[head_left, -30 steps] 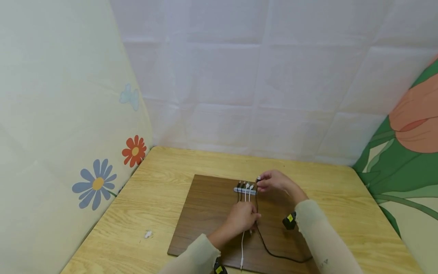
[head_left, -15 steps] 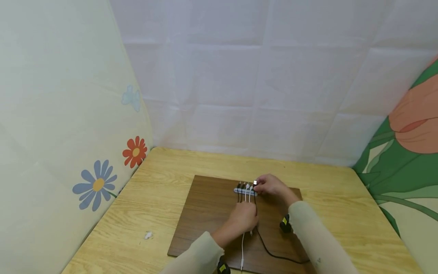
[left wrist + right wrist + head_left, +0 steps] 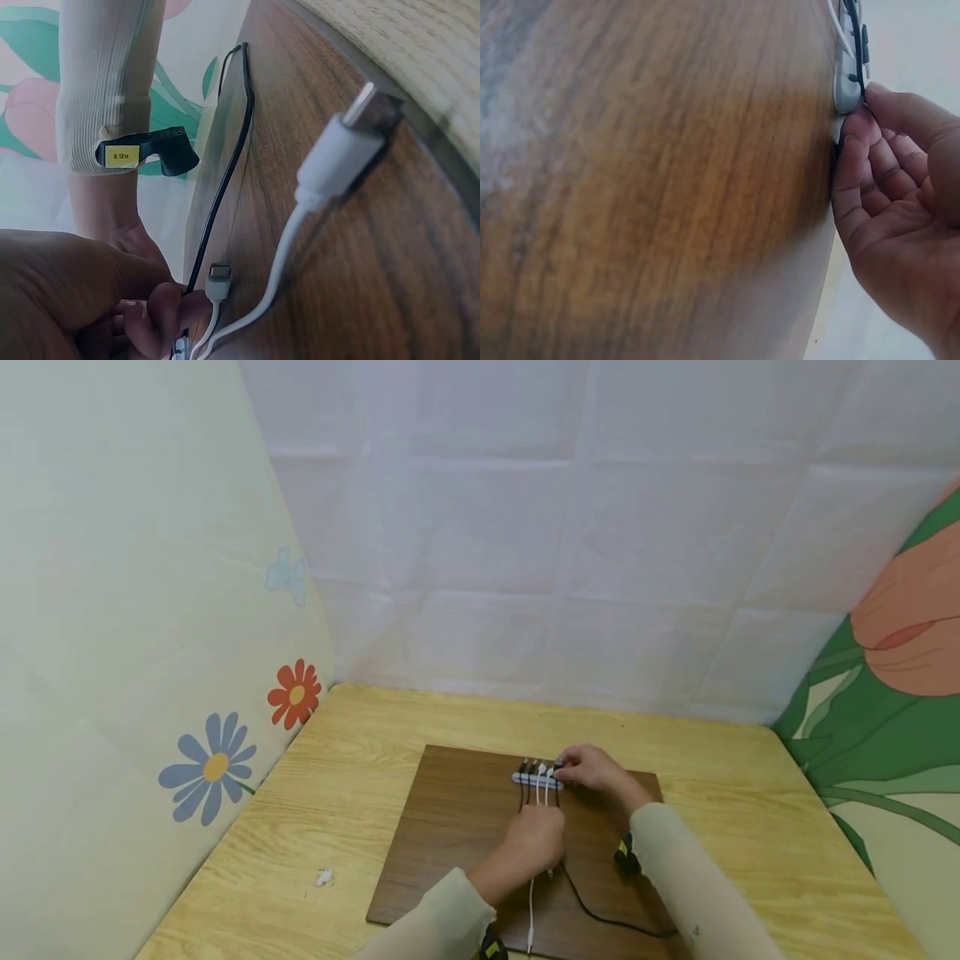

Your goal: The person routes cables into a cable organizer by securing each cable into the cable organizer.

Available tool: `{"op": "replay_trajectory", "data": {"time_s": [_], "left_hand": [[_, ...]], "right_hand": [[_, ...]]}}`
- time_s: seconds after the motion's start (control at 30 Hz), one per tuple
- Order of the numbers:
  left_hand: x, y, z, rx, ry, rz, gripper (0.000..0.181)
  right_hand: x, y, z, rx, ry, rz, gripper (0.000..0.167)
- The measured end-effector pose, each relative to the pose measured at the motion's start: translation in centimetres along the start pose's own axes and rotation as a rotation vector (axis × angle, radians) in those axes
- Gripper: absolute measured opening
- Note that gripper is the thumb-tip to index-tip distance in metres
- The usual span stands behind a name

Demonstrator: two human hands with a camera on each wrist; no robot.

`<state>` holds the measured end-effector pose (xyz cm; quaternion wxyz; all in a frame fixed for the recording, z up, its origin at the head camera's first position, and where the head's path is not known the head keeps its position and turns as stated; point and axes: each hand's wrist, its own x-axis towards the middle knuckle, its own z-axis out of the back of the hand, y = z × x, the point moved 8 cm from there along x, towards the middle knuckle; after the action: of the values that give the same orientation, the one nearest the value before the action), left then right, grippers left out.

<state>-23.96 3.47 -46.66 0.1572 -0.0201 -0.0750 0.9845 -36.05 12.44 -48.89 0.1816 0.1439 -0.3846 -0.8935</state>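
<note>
A light-coloured cable holder sits near the far edge of a brown wooden board, with black and white cables through its slots. At its right end my right hand pinches a black cable near its plug; the right wrist view shows thumb and finger against the holder's end. My left hand is nearer me, curled over the cables, fingers around the black cable. Beside it, in the left wrist view, are a white cable's metal-tipped plug and a smaller white plug.
The board lies on a yellow wood-grain table. A small white scrap or mark is at the left. The black cable's tail runs right, under the right forearm. Printed cloth walls stand left, right and behind.
My right hand has moved left and slightly down, bringing the black cable's plug end from beside the holder onto its right end. The left hand has shifted only slightly.
</note>
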Motion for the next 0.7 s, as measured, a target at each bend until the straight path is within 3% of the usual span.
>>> {"op": "replay_trajectory", "data": {"time_s": [0.5,0.7], "left_hand": [[0.2,-0.9,-0.2,0.083,-0.057,-0.051,0.012],[0.0,-2.3,-0.4,0.243,-0.072,-0.098,0.013]], "right_hand": [[-0.1,0.1,0.5,-0.094,-0.049,-0.025,0.012],[-0.2,-0.1,0.5,-0.135,-0.045,-0.061,0.012]]}}
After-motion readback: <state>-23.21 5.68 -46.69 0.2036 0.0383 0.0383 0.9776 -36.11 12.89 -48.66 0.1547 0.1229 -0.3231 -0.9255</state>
